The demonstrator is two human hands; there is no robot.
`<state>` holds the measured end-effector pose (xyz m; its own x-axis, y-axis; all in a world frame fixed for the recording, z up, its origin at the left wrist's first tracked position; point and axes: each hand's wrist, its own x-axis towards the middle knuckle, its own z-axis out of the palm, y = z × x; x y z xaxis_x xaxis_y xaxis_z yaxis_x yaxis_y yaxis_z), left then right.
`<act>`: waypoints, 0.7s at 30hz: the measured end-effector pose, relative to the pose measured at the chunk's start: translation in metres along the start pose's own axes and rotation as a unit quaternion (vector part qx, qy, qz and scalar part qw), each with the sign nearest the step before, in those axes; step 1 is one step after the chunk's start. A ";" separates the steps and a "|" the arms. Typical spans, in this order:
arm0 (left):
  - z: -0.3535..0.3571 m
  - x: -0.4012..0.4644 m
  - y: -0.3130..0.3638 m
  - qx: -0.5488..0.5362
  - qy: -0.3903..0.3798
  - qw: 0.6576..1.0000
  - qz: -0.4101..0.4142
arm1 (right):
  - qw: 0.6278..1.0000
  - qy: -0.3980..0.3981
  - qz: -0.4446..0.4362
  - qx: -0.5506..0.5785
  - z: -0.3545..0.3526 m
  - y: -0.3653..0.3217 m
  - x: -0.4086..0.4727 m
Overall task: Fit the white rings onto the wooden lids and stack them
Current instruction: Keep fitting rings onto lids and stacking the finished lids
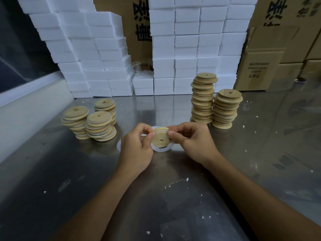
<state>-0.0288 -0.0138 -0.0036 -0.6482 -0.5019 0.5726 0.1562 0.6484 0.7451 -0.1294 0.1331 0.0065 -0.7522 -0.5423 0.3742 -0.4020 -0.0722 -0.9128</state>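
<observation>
While both hands meet above the middle of the steel table [173,188], a wooden lid [161,139] sits between them, tilted so its flat face with the small centre hole looks toward the camera. A white ring [160,129] wraps the upper edge of that lid, partly seated around the rim. The left hand [137,145] has its fingers curled, pinching the lid's left edge between thumb and forefinger. The right hand [192,138] does the same on the right edge, thumb tip pressed against the rim and the other fingers folded behind it. Both hands are therefore grasping the lid, held just above the table surface.

Directly beneath the lid lies a loose white ring [163,149] flat on the table, and another ring [119,145] peeks out at the left hand's outer side (mostly hidden by the hand).

Left of the hands stand three short stacks of lids [99,124], several with white rings showing between the discs. To the right, beyond the right hand, rise two taller stacks of bare lids [202,100], standing just beside each other. Behind everything, white foam blocks [187,49] are piled against cardboard boxes [260,66]. Small white crumbs are scattered across the table.
</observation>
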 end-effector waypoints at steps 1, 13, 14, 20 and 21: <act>-0.001 0.001 0.000 -0.004 0.002 1.000 -0.005 | 1.000 0.000 0.003 0.004 -0.001 0.000 0.000; -0.004 0.003 0.001 -0.009 0.016 0.999 -0.032 | 0.999 0.005 0.035 0.002 -0.002 0.007 -0.001; -0.004 0.003 0.001 0.007 0.019 1.000 -0.025 | 0.999 0.005 0.036 0.004 -0.001 0.006 -0.001; -0.008 0.002 0.005 0.077 0.026 0.996 0.045 | 0.992 0.039 -0.030 -0.113 0.004 0.003 -0.004; -0.009 0.002 0.007 0.080 0.022 0.995 0.054 | 0.989 0.037 -0.055 -0.134 0.004 0.001 -0.005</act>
<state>-0.0223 -0.0150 0.0055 -0.5999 -0.4471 0.6635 0.1000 0.7809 0.6166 -0.1238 0.1320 0.0033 -0.7283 -0.4805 0.4886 -0.5999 0.1023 -0.7935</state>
